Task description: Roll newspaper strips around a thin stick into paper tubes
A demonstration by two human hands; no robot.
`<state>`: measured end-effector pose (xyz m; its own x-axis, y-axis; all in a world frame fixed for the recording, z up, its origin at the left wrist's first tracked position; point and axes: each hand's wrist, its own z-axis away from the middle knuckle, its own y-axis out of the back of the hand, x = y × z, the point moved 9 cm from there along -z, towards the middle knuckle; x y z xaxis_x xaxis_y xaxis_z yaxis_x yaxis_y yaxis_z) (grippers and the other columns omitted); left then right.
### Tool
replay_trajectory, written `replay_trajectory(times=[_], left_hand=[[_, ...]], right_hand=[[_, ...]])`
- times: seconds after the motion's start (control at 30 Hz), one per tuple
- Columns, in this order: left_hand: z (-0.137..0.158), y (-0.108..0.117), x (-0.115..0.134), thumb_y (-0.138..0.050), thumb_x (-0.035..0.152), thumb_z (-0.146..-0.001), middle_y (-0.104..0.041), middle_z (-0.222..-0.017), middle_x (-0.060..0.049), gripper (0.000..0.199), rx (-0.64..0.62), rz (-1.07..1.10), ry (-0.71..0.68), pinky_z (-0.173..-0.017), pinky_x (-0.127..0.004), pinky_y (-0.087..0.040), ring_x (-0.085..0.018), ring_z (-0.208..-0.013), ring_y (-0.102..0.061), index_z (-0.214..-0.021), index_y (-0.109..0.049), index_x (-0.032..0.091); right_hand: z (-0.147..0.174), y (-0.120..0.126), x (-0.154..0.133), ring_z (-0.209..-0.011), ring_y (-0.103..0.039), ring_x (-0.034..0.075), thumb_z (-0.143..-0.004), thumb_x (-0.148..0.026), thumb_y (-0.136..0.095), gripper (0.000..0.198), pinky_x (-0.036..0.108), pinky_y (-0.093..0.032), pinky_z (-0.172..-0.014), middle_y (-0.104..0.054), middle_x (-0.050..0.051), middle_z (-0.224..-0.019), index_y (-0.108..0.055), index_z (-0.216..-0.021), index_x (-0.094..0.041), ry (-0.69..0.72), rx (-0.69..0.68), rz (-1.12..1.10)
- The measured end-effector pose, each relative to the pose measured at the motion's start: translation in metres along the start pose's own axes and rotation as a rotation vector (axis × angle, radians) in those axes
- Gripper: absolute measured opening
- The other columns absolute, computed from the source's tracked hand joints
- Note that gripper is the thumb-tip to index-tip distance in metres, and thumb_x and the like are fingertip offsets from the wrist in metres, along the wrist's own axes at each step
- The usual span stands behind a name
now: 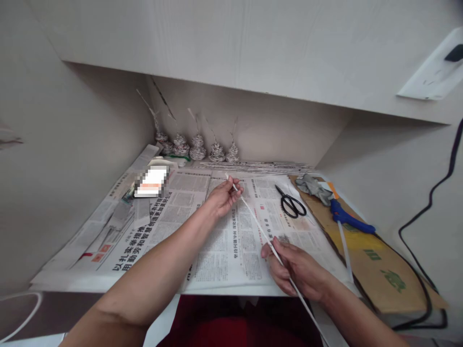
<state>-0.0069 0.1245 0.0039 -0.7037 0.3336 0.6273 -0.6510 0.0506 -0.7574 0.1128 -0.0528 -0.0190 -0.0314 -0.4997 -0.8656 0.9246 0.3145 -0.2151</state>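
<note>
A thin white paper rod (255, 218) slants over the front half of the desk (235, 290), its long axis running from upper left to lower right. The far tip points toward the back wall, slightly leftward; the near end passes over the front edge toward the person and leaves view at the bottom. It looks almost straight.

The left hand (224, 197) pinches it just below the far tip, thumb against fingers. The right hand (294, 270) holds it farther down, fingers curled and thumb close along the rod, which crosses the hand.

Printed newspaper (213, 270) covers the desk. Black scissors (284, 195) lie right of the left hand, blades pointing away and left. Beside them, a cardboard sheet (379, 270) carries a blue glue gun (349, 219) and a crumpled grey cloth (314, 188). A bright, blurred-out screen (154, 180) lies at the left.

Five gourd-shaped woven pieces (217, 152) stand along the back, near a bundle of thin sticks (260, 167). Pale panels (235, 43) enclose the nook; a white socket plate (430, 72) sits upper right, above a hanging black cord (430, 197).
</note>
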Motion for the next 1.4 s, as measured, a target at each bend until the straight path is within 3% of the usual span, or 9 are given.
replay_trajectory(times=[0.13, 0.23, 0.37, 0.47, 0.87, 1.1, 1.23, 1.3, 1.4], left_hand=[[0.005, -0.007, -0.012, -0.048, 0.023, -0.088, -0.059, -0.067, -0.006, 0.020, -0.036, -0.029, 0.048, -0.055, -0.018, -0.055, -0.010, -0.058, -0.062, -0.082, -0.058, 0.008], [0.009, -0.012, -0.020, -0.049, 0.021, -0.088, -0.059, -0.068, -0.006, 0.018, -0.069, -0.041, 0.080, -0.059, -0.019, -0.056, -0.010, -0.060, -0.063, -0.082, -0.059, 0.007], [0.010, -0.012, -0.020, -0.050, 0.020, -0.087, -0.059, -0.068, -0.006, 0.018, -0.068, -0.026, 0.088, -0.055, -0.017, -0.055, -0.011, -0.063, -0.064, -0.081, -0.059, 0.007], [0.009, -0.010, -0.020, -0.052, 0.020, -0.086, -0.059, -0.068, -0.007, 0.017, -0.049, -0.034, 0.093, -0.054, -0.016, -0.055, -0.012, -0.063, -0.064, -0.081, -0.060, 0.006], [0.004, -0.006, -0.029, -0.055, 0.023, -0.084, -0.060, -0.068, -0.006, 0.018, -0.059, -0.119, 0.083, -0.063, -0.019, -0.056, -0.010, -0.062, -0.063, -0.080, -0.062, 0.007], [0.006, -0.005, -0.029, -0.057, 0.022, -0.083, -0.060, -0.068, -0.007, 0.018, -0.026, -0.125, 0.091, -0.062, -0.020, -0.057, -0.011, -0.062, -0.063, -0.078, -0.063, 0.007], [0.006, -0.004, -0.030, -0.056, 0.021, -0.083, -0.060, -0.068, -0.007, 0.017, -0.014, -0.113, 0.090, -0.063, -0.021, -0.057, -0.011, -0.061, -0.063, -0.077, -0.063, 0.007], [0.007, -0.004, -0.031, -0.056, 0.022, -0.083, -0.060, -0.068, -0.007, 0.017, -0.013, -0.117, 0.097, -0.063, -0.021, -0.057, -0.011, -0.062, -0.063, -0.078, -0.063, 0.007], [0.009, -0.005, -0.031, -0.056, 0.022, -0.084, -0.060, -0.069, -0.007, 0.018, -0.010, -0.123, 0.116, -0.061, -0.020, -0.057, -0.012, -0.064, -0.064, -0.079, -0.062, 0.006]], right_hand=[[-0.020, 0.007, -0.027, -0.041, -0.047, 0.010, -0.086, -0.057, -0.041, 0.045, 0.022, -0.035, -0.039, -0.047, -0.004, -0.055, -0.056, -0.099, -0.018, 0.132, 0.096, 0.094], [-0.040, 0.013, -0.045, -0.041, -0.047, 0.010, -0.084, -0.055, -0.047, 0.038, 0.021, -0.034, -0.039, -0.046, -0.005, -0.052, -0.055, -0.089, -0.018, 0.220, 0.176, 0.162], [-0.057, 0.004, -0.039, -0.036, -0.036, 0.007, -0.083, -0.052, -0.051, 0.032, 0.020, -0.026, -0.035, -0.033, -0.009, -0.046, -0.048, -0.078, -0.020, 0.164, 0.033, -0.111], [-0.061, -0.004, -0.036, -0.037, -0.039, 0.009, -0.083, -0.053, -0.050, 0.033, 0.021, -0.026, -0.036, -0.036, -0.008, -0.048, -0.049, -0.083, -0.020, 0.123, -0.059, -0.182], [-0.082, 0.015, -0.054, -0.036, -0.044, 0.009, -0.085, -0.057, -0.041, 0.040, 0.021, -0.030, -0.036, -0.046, -0.006, -0.046, -0.052, -0.081, -0.019, 0.285, 0.192, 0.269], [-0.078, 0.019, -0.063, -0.037, -0.044, 0.010, -0.091, -0.047, -0.033, 0.037, 0.024, -0.036, -0.044, -0.046, -0.004, -0.045, -0.053, -0.077, -0.020, 0.383, 0.338, 0.600], [-0.065, 0.016, -0.080, -0.052, -0.047, 0.013, -0.084, -0.047, -0.049, 0.027, 0.025, -0.033, -0.052, -0.051, -0.002, -0.056, -0.052, -0.075, -0.022, 0.554, 0.448, 0.744], [-0.063, 0.015, -0.084, -0.057, -0.047, 0.013, -0.081, -0.046, -0.054, 0.027, 0.025, -0.031, -0.053, -0.051, 0.000, -0.060, -0.051, -0.071, -0.022, 0.590, 0.467, 0.727], [-0.076, 0.014, -0.067, -0.045, -0.040, 0.011, -0.085, -0.050, -0.044, 0.032, 0.023, -0.028, -0.046, -0.042, -0.004, -0.052, -0.048, -0.072, -0.021, 0.404, 0.296, 0.425]])
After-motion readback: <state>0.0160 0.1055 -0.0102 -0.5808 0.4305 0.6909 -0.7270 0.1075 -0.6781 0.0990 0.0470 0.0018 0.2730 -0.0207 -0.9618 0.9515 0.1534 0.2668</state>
